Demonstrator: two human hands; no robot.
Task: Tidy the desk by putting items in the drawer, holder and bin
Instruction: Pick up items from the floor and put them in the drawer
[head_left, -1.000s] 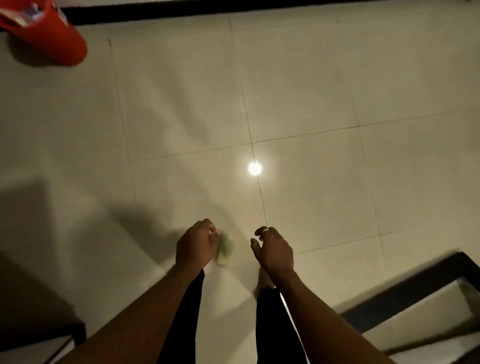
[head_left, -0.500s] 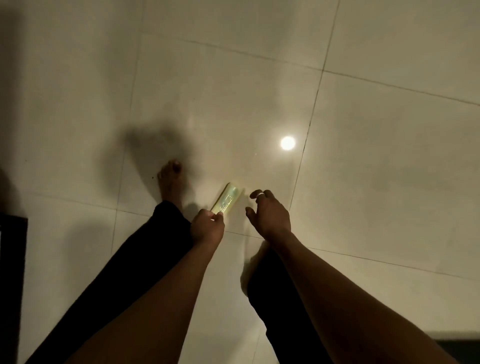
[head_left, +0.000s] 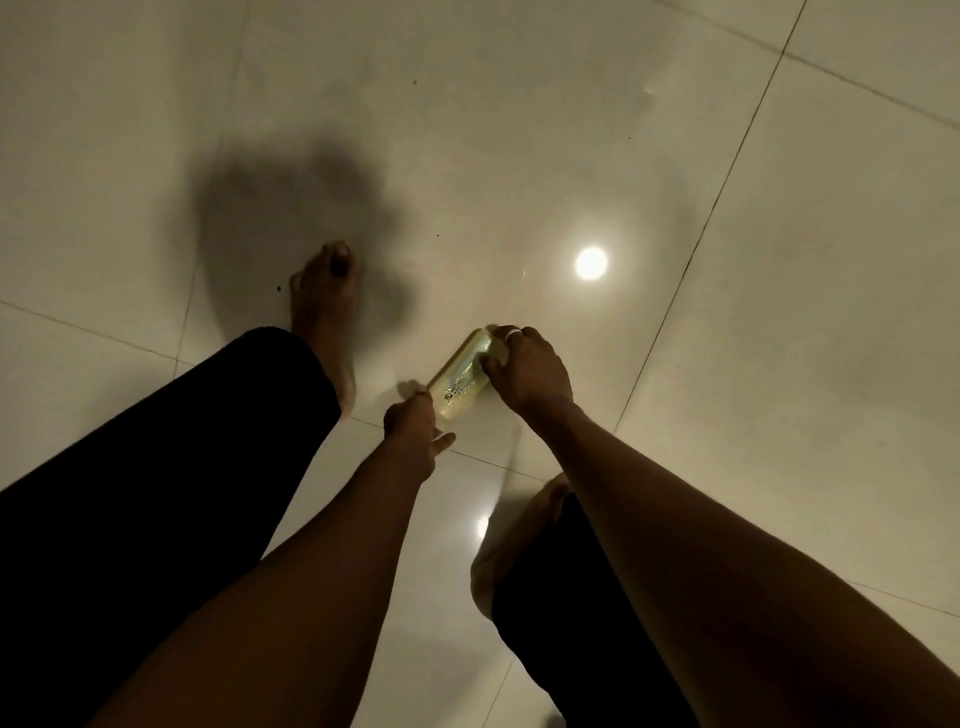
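Half a second ago only the left hand (head_left: 413, 428) held the yellow-green packet (head_left: 460, 382), while the right hand (head_left: 527, 371) hung open just beside its far end. Now the right hand has closed on that end, so both hands grip the packet. The view has also swung, so the left foot (head_left: 324, 306) shows in full and the light spot (head_left: 591, 263) on the tiled floor (head_left: 519, 130) sits further up and to the right.

Both bare forearms reach forward and down from the bottom of the picture and meet below and left of the light spot. The left hand is the nearer one, further from the spot, knuckles up. Its fingers (head_left: 422, 399) are curled and pinch the near corner of the packet, and one digit sticks out loose below that corner. The right hand lies closer to the spot, back of the hand up. Its fingers (head_left: 530, 332) are bent over the far end of the packet, the thumb presses on the printed top face, and one finger carries a pale ring (head_left: 513, 332).

Held above the floor, the packet is flat and shiny with dark print. It slants with its far end towards the light spot and its near end away from it. Its middle shows bare between the two hands.

Left of the spot, past the packet, the left foot stands on the floor under a black trouser leg (head_left: 156, 467).
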